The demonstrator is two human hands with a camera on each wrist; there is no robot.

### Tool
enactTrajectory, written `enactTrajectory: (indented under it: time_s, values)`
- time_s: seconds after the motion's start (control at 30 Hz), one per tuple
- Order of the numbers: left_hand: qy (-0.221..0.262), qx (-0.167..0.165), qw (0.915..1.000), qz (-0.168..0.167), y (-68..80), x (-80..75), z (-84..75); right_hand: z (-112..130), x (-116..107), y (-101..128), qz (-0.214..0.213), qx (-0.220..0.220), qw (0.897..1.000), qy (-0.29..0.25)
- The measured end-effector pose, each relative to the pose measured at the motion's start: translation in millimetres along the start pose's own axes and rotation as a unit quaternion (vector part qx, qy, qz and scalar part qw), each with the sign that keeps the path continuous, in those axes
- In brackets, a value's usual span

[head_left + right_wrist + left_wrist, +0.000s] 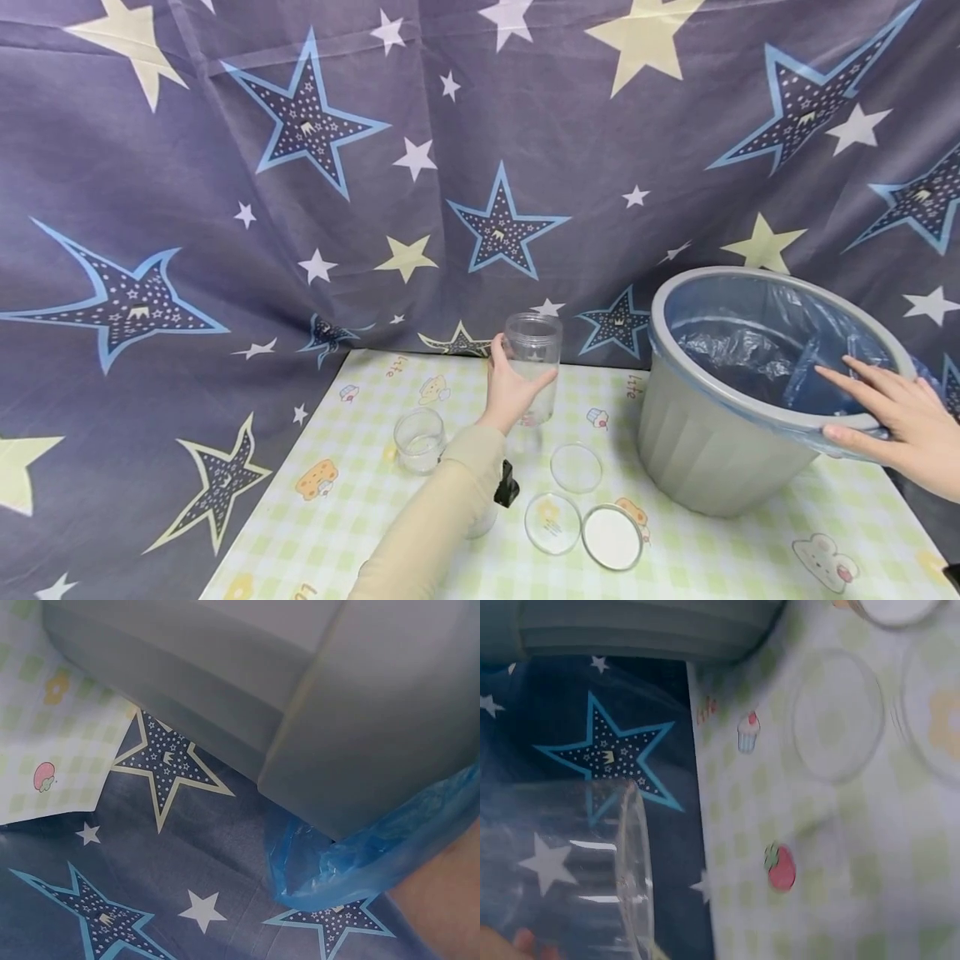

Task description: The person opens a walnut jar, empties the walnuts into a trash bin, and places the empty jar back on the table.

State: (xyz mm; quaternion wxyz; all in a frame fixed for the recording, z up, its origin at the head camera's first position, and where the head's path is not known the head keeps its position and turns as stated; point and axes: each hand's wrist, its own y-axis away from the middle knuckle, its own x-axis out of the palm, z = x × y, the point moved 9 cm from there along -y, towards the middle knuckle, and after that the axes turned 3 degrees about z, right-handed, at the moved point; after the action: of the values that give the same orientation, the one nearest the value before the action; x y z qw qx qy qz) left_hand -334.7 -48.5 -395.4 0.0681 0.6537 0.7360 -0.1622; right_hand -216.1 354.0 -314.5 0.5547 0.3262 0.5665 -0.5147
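My left hand [512,387] grips a clear cylindrical jar [536,350] above the back of the table, fingers behind it and thumb across its front. In the left wrist view, the jar [562,862] lies across the lower left, its round end facing right, with fingertips seen at the bottom corner. At the right, my right hand [903,421] rests at the rim of a grey bin [720,454], its fingers extended over the opening. A blue bag [813,379] lines the bin and folds over its rim; the right wrist view shows the overhanging bag [352,870].
A short clear jar [420,442] stands left of my forearm, and another clear container [483,523] is mostly hidden behind it. Two clear discs [576,468] and a rimmed white lid [612,538] lie on the checked tablecloth [360,492]. A star-patterned curtain [360,217] hangs behind.
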Motion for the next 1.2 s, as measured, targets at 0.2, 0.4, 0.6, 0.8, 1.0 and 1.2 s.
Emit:
enactTrajectory:
  time_s: [0.2,0.4,0.6,0.8,1.0,1.2]
  values:
    - [0.003,-0.051,0.9968,-0.062,0.8,5.5,22.7,0.6,-2.0,0.3,-0.003,-0.005,1.0,-0.011]
    - [-0.019,-0.066,0.9902,-0.122,6.2,4.7,40.9,2.6,-3.9,0.7,-0.008,-0.009,1.0,-0.017]
    - [-0.08,-0.095,0.9838,-0.13,8.7,5.6,52.5,3.0,-3.9,1.5,-0.014,-0.013,1.0,-0.023]
    - [-0.101,-0.09,0.9813,-0.136,9.9,6.6,59.5,2.5,-4.4,2.7,-0.016,-0.013,0.999,-0.024]
    - [-0.104,-0.09,0.982,-0.129,10.9,10.1,70.1,2.5,-4.6,3.2,-0.013,-0.013,0.999,-0.027]
    - [-0.093,-0.115,0.9819,-0.118,13.1,14.1,83.1,4.0,-5.3,2.8,-0.009,-0.018,0.999,-0.034]
